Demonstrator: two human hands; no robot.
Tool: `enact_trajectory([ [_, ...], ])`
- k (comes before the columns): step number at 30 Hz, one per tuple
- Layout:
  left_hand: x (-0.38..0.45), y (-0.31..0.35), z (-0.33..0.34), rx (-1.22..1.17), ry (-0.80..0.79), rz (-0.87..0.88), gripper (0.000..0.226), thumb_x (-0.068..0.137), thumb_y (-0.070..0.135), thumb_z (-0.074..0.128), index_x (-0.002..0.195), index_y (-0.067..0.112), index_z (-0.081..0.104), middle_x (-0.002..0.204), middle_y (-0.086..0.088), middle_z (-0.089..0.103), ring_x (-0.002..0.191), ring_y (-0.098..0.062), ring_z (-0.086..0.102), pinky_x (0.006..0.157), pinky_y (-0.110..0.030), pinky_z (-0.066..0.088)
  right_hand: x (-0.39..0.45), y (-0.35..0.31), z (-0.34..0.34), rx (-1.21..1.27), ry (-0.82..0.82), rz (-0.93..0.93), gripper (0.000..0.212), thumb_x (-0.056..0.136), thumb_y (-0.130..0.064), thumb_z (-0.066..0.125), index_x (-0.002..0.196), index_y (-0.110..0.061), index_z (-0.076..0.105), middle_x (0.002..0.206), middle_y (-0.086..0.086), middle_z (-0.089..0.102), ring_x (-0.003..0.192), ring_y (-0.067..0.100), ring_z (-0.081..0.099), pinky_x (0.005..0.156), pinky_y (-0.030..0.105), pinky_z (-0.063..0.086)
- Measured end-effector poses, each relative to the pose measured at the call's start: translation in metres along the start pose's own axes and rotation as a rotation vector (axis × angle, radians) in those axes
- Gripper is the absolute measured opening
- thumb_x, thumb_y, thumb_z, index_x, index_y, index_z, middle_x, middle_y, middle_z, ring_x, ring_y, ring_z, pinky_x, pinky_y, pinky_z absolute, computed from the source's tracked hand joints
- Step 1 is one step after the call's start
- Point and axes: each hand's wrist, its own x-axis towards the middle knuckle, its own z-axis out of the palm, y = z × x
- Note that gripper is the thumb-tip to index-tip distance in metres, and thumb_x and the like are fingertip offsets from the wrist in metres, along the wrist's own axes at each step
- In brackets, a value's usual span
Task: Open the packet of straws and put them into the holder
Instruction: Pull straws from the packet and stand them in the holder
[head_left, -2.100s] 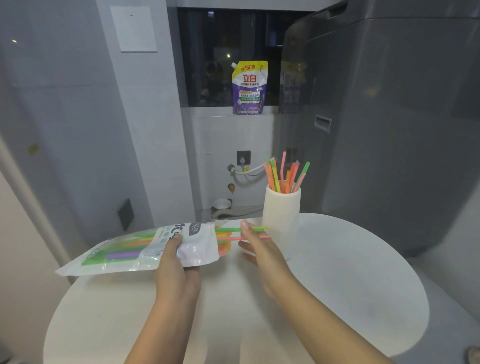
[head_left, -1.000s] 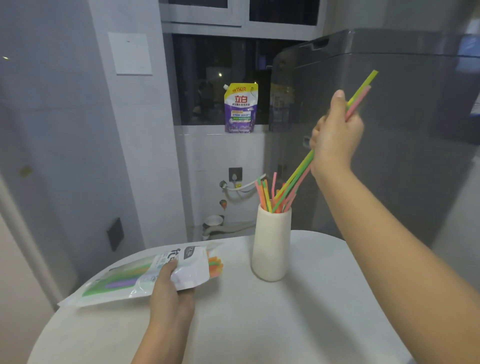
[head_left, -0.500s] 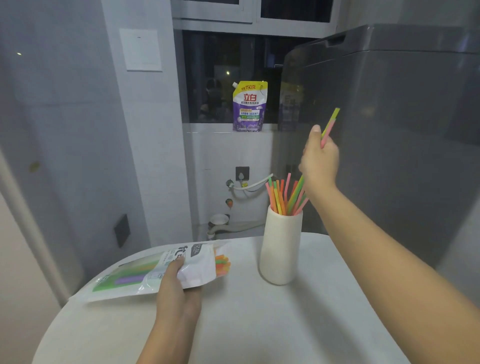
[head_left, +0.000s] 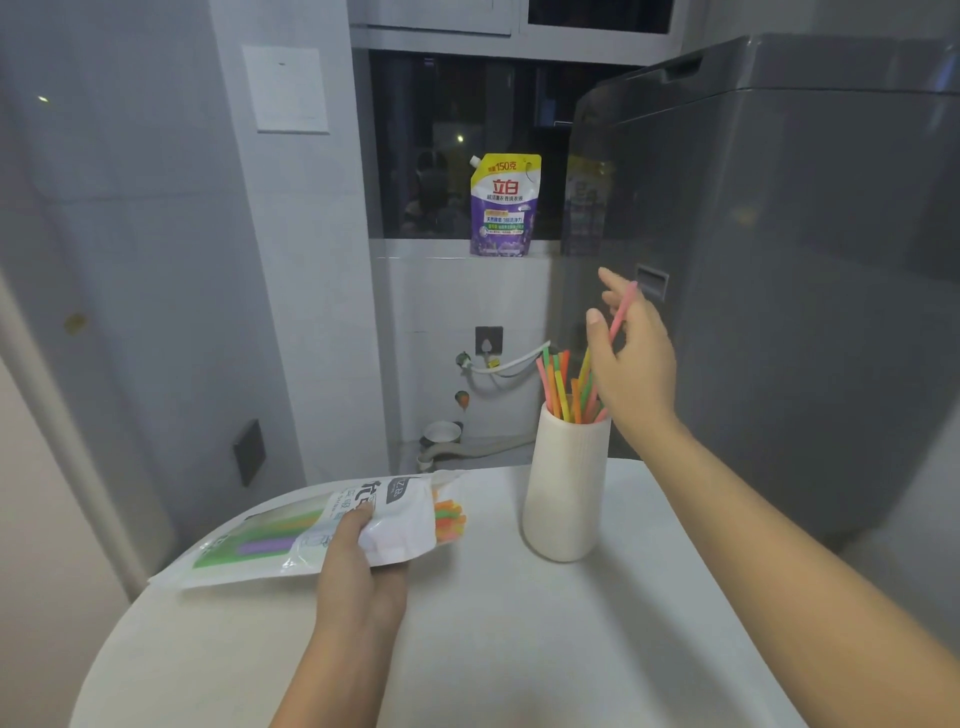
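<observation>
a purple and yellow detergent pouch stands upright on the window ledge. at right is a big grey machine. a white hose runs along the tiled wall, and below it a round white table.

From my feed, a round white table fills the lower view. Behind it stand pale grey tiled walls, with a white panel high on the left one and a dark plate low down. A dark window shows night outside; 1 purple detergent pouch stands on its sill. Below it, a white hose runs from a wall tap. A tall grey appliance occupies the right. Light is dim and cool.
</observation>
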Motion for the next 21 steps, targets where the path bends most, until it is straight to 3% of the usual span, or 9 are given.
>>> enact_trajectory([
  [3,-0.001,0.0,0.0,-0.003,0.007,0.011,0.041,0.092,0.003,0.053,0.133,0.006,0.049,0.129,-0.012,0.061,0.119,-0.028,0.059,0.103,-0.049,0.045,-0.007,0.004,0.002,-0.146,-0.025,-0.048,0.042,0.095,-0.033,0.045,0.137,-0.028,0.041,0.128,-0.001,0.059,0.116,0.018,0.054,0.099,0.04,0.04],
  [5,-0.001,0.001,0.0,-0.004,0.011,0.01,0.038,0.091,0.003,0.054,0.129,0.007,0.05,0.131,-0.013,0.061,0.119,-0.028,0.06,0.104,-0.05,0.044,-0.009,0.012,0.004,-0.355,-0.152,0.019,0.039,0.096,-0.034,0.042,0.133,-0.023,0.049,0.135,0.003,0.055,0.125,0.023,0.046,0.107,0.043,0.028],
  [8,-0.002,0.002,0.001,-0.007,0.011,0.007,0.033,0.092,0.003,0.053,0.124,0.009,0.051,0.132,-0.013,0.06,0.119,-0.027,0.059,0.104,-0.05,0.044,-0.01,0.019,0.004,-0.452,-0.3,0.139,0.04,0.095,-0.037,0.043,0.13,-0.02,0.052,0.143,0.005,0.045,0.135,0.026,0.031,0.11,0.043,0.02],
  [12,-0.004,0.0,0.002,-0.006,-0.01,0.008,0.031,0.092,0.002,0.051,0.123,0.008,0.052,0.131,-0.013,0.06,0.121,-0.029,0.059,0.105,-0.049,0.042,-0.013,0.009,0.001,-0.151,-0.113,0.062,0.05,0.093,-0.037,0.048,0.14,-0.022,0.038,0.144,0.001,0.045,0.134,0.022,0.036,0.108,0.044,0.029],
  [14,-0.006,0.0,0.003,-0.004,-0.007,0.006,0.031,0.092,0.002,0.051,0.123,0.007,0.053,0.126,-0.013,0.062,0.117,-0.028,0.06,0.104,-0.048,0.044,-0.014,0.007,-0.001,-0.145,-0.102,-0.041,0.045,0.095,-0.036,0.041,0.139,-0.025,0.041,0.143,-0.001,0.047,0.133,0.019,0.038,0.108,0.041,0.03],
  [16,-0.007,0.002,0.004,-0.005,-0.005,-0.01,0.03,0.092,0.003,0.051,0.122,0.008,0.053,0.118,-0.01,0.064,0.11,-0.027,0.062,0.094,-0.043,0.051,-0.016,0.01,-0.001,-0.245,-0.203,-0.128,0.043,0.097,-0.036,0.031,0.132,-0.022,0.052,0.14,0.0,0.051,0.134,0.02,0.038,0.108,0.037,0.026],
  [18,-0.008,0.003,0.004,-0.002,-0.014,-0.034,0.022,0.092,0.003,0.052,0.113,0.011,0.054,0.106,-0.007,0.066,0.099,-0.023,0.065,0.075,-0.035,0.058,-0.021,0.014,0.001,-0.356,-0.329,-0.191,0.045,0.1,-0.034,0.026,0.119,-0.017,0.062,0.132,0.004,0.058,0.129,0.02,0.043,0.104,0.03,0.021],
  [21,-0.007,0.003,0.004,0.011,-0.013,-0.042,0.021,0.092,0.003,0.052,0.112,0.01,0.054,0.103,-0.006,0.066,0.095,-0.021,0.064,0.07,-0.034,0.059,-0.027,0.014,0.0,-0.415,-0.292,-0.237,0.046,0.099,-0.034,0.024,0.12,-0.017,0.061,0.13,0.005,0.06,0.126,0.02,0.045,0.105,0.027,0.015],
])
